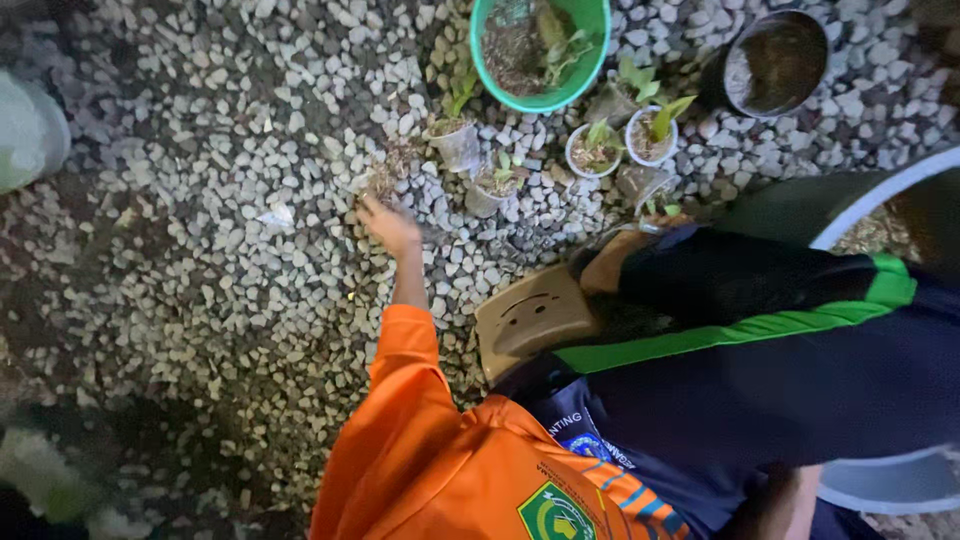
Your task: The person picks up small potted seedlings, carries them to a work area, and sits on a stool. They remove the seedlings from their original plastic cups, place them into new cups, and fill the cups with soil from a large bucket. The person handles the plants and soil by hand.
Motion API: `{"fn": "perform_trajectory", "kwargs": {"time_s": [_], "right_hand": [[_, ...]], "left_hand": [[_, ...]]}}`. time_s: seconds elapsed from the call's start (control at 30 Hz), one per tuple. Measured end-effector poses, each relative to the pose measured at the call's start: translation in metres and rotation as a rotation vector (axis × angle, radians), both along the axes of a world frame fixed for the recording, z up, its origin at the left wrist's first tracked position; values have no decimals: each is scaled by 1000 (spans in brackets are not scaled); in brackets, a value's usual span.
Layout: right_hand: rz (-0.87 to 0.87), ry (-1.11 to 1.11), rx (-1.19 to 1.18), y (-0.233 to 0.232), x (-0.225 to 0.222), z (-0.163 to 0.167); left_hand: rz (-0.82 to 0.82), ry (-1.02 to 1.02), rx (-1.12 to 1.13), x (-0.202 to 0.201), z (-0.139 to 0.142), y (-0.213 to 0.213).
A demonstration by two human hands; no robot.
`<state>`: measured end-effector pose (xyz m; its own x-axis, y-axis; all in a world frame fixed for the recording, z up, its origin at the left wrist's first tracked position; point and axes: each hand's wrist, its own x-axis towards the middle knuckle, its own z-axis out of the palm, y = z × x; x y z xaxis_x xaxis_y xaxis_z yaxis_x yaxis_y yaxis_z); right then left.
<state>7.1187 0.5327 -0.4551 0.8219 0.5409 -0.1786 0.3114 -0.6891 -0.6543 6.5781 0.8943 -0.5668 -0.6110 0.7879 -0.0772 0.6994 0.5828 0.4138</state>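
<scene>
My left hand (390, 228), at the end of an orange sleeve, reaches out over the grey gravel (200, 250). Its fingertips touch a small clear cup of soil and dry roots (385, 178). The hand shows only its back, so its grip stays hidden. Just right of it stand more clear cups with green seedlings (455, 140) (495, 185) (595, 150) (650, 135). My right hand is out of the picture; only a bit of bare forearm (790, 500) shows at the bottom edge.
A green basin (590, 60) with soil and a plant sits at the top, with a dark metal pot (775, 60) to its right. My foot rests on a tan sandal (530, 320). A white-rimmed tub (880, 195) is at the right, a pale object (25, 130) at the left.
</scene>
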Motion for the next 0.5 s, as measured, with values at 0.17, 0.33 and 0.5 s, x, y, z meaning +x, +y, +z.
{"fn": "perform_trajectory", "kwargs": {"time_s": [0.17, 0.33, 0.5], "right_hand": [[4, -2, -5, 4, -4, 3], [21, -8, -18, 10, -5, 7], [17, -9, -18, 11, 0, 7]], "left_hand": [[-358, 170, -134, -40, 9, 5], [-563, 311, -272, -40, 8, 11], [-581, 262, -378, -47, -1, 18]]}}
